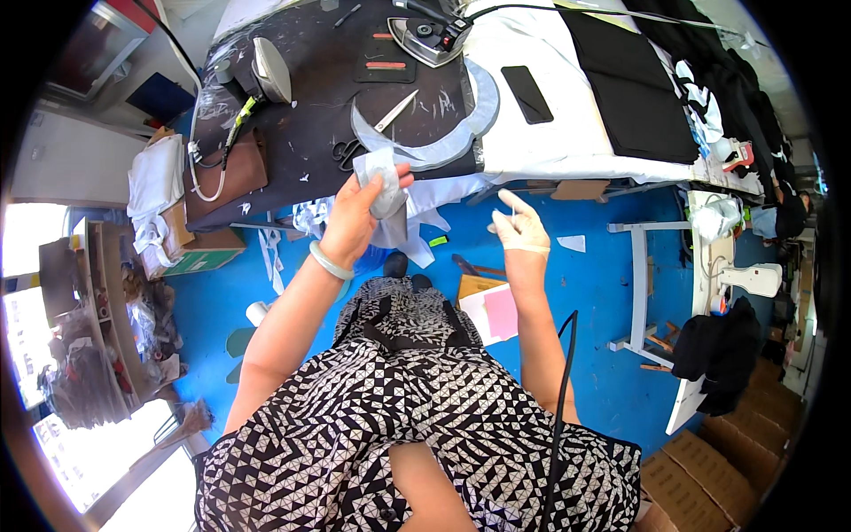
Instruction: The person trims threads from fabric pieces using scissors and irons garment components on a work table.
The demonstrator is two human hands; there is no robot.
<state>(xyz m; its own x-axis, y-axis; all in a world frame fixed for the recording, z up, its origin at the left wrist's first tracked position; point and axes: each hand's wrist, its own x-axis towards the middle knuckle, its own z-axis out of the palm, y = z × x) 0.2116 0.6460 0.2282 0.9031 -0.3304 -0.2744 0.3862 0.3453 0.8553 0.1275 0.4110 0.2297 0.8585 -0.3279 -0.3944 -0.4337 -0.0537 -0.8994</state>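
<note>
Before the table edge, my left hand is closed round a pale grey strip of fabric, which folds over the fingers and hangs below them. To its right my right hand is raised over the floor, thumb and forefinger apart, with nothing seen in it. On the table a curved, crescent-shaped piece of pale grey fabric lies just beyond my left hand. Scissors with black handles rest beside its inner curve.
An iron sits at the table's back, another iron at the left. A black phone and folded black cloth lie on the white cover. A black cable hangs by my right arm. Paper and scraps litter the blue floor.
</note>
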